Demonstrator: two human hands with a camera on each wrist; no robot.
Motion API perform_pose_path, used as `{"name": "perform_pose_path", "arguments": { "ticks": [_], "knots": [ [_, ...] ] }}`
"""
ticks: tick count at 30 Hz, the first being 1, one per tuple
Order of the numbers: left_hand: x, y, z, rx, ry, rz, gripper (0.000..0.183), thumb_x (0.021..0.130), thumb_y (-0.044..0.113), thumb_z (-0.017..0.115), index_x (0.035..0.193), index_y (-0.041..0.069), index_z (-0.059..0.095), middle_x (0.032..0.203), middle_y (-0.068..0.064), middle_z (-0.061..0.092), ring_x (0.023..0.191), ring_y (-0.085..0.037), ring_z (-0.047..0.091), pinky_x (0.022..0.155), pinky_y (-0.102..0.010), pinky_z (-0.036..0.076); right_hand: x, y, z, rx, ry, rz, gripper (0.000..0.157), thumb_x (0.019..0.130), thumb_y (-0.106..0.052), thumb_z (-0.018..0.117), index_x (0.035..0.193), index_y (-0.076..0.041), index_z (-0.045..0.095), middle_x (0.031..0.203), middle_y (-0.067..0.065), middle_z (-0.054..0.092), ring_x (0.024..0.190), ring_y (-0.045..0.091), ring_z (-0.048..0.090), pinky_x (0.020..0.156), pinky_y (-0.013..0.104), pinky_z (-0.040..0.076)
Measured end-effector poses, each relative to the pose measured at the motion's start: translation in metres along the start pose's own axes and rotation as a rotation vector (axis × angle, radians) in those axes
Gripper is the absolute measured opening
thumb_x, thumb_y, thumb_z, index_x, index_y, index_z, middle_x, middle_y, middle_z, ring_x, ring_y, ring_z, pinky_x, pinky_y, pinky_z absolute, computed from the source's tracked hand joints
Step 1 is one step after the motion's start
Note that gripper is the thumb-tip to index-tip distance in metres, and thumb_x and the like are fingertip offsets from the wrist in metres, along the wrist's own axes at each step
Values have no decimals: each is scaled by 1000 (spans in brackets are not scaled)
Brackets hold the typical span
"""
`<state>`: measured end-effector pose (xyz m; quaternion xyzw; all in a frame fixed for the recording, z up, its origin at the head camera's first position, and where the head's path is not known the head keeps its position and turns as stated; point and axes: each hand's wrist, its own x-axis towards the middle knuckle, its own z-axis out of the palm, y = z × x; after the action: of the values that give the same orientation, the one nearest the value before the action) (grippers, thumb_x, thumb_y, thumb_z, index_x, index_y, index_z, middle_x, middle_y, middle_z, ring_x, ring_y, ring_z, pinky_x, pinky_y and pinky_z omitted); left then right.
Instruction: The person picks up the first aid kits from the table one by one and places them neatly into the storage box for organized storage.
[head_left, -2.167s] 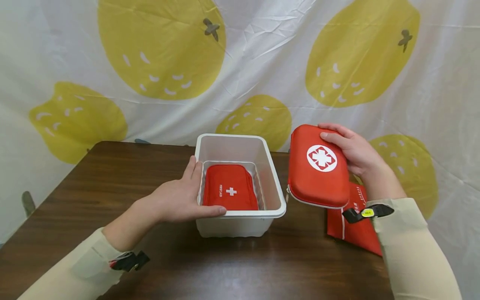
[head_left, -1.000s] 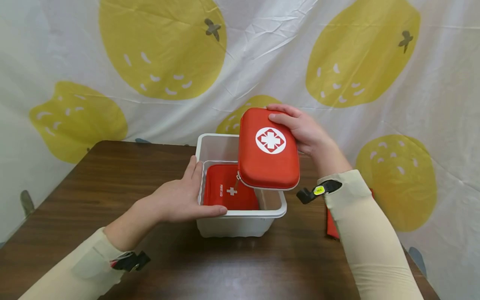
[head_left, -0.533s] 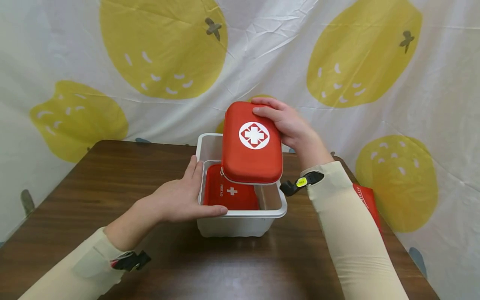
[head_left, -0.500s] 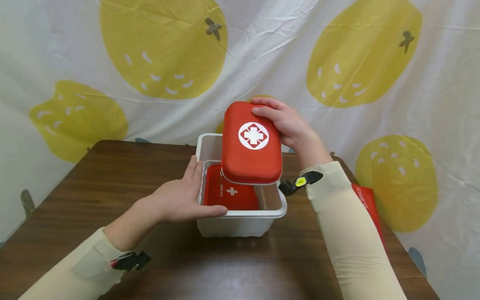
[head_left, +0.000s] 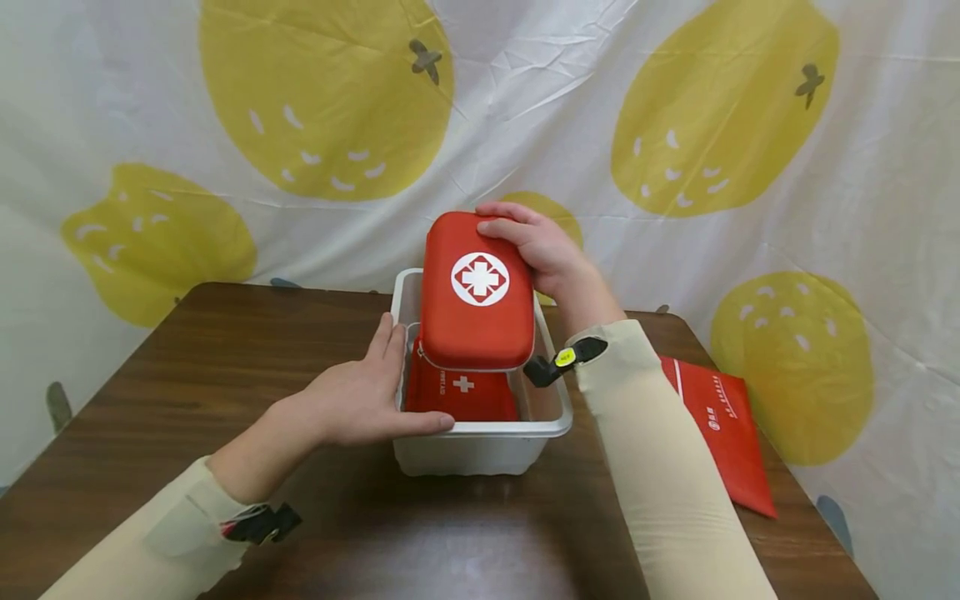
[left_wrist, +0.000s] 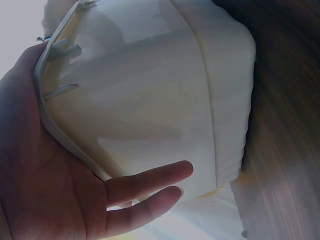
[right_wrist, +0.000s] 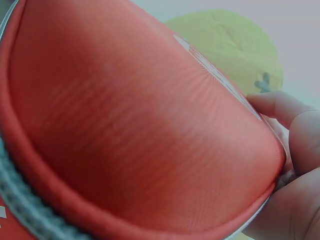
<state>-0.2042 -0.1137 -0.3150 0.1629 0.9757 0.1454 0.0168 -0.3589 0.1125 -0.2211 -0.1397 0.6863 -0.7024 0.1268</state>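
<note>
My right hand grips a hard red zip-up first aid case by its far right corner, thumb on top. The case, with a white cross in a circle, is tilted over the white plastic bin and covers much of its opening. Inside the bin lies a flat red first aid pouch, partly hidden by the case. My left hand rests on the bin's near left corner, thumb along the front rim. In the left wrist view, straight fingers lie along the outer wall of the bin.
A flat red bag with white print lies on the brown wooden table to the right, partly behind my right sleeve. A white curtain with yellow lemons hangs behind the table.
My right hand has carried the red case leftward from beside the bin to above it, and slightly down lately. The red bag shows more now. My left hand has stayed put.
</note>
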Motion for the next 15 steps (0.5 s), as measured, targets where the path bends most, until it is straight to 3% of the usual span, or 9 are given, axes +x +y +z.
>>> {"name": "perform_pose_path", "arguments": {
  "ticks": [7, 15],
  "knots": [
    [0, 0, 2, 2, 15, 6, 132, 50, 94, 34, 147, 9, 3, 151, -7, -11, 79, -17, 62, 68, -31, 48, 6, 14, 2, -15, 25, 18, 35, 80, -18, 70, 114, -21, 63, 106, 9, 61, 74, 20, 61, 65, 31, 51],
    [-1, 2, 1, 3, 13, 6, 132, 50, 94, 33, 147, 9, 3, 151, -8, -11, 82, -18, 62, 69, -32, 49, 10, 28, 4, -38, 34, 44, 42, 79, -18, 70, 120, -18, 59, 102, 9, 62, 72, 20, 61, 64, 31, 51]
  ]
}}
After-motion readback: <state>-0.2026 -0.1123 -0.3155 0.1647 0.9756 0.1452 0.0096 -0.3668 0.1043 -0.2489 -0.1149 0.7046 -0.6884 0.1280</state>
